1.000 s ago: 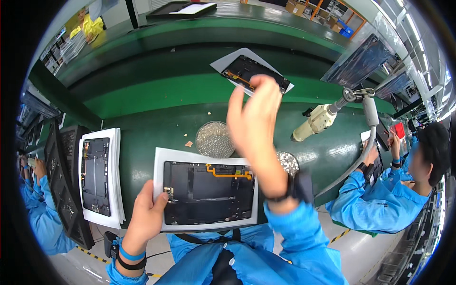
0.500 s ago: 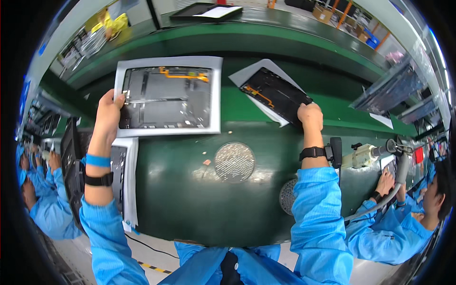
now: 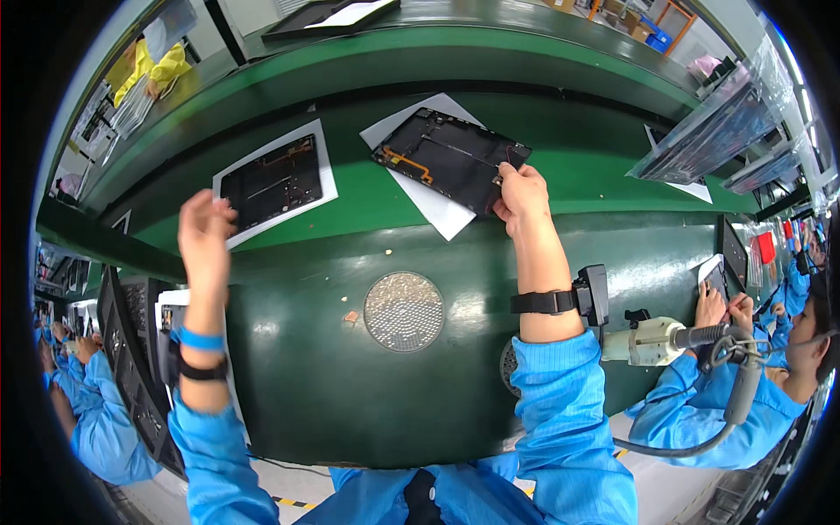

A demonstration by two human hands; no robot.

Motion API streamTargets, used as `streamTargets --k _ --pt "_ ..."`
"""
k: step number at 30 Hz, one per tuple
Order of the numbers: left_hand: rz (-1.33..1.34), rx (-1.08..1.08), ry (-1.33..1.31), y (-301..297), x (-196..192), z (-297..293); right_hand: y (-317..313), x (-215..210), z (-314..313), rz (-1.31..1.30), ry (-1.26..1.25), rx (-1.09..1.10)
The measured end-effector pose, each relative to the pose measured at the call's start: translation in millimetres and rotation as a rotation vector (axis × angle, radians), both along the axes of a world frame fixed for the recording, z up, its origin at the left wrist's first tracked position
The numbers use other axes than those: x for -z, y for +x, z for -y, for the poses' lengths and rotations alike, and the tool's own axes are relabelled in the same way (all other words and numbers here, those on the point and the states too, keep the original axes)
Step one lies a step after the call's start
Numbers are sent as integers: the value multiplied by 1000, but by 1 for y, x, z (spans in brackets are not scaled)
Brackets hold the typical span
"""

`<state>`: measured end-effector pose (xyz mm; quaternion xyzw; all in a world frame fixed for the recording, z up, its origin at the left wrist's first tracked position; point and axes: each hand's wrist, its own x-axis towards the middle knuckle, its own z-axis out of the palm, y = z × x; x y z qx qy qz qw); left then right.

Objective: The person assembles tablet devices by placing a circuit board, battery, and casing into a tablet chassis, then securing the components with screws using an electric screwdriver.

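My right hand [image 3: 521,194] grips the near right corner of a black flat device chassis [image 3: 451,157] with an orange flex cable. It lies tilted on a white sheet [image 3: 433,206] on the green conveyor belt [image 3: 560,175]. My left hand [image 3: 206,229] hovers open just below a white-framed tray [image 3: 276,182] that holds another dark chassis on the belt, and is not gripping it. Both forearms wear blue sleeves with black wrist straps.
A round mesh dish of small screws [image 3: 403,311] sits on the dark green bench. An electric screwdriver [image 3: 652,339] hangs at right. Stacked trays [image 3: 131,350] stand at left. Co-workers in blue sit on both sides [image 3: 744,385]. Bagged panels [image 3: 709,131] lie far right.
My left hand has let go of the white-framed tray, which now lies on the belt. My right hand stays on the black chassis and has pulled it slightly nearer.
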<state>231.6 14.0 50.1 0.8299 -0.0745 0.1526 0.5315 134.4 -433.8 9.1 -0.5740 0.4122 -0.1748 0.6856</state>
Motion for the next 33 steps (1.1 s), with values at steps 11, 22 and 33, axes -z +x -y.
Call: streamTargets --k 11,22,33 --pt "-626 613 -612 -226 2 93 -66 -43 -140 360 306 -64" --pt "-623 552 -1341 -282 -20 2 -263 -82 -219 358 460 -285" --pt "-526 268 -682 -337 -36 -31 -334 -60 -244 166 265 -566"
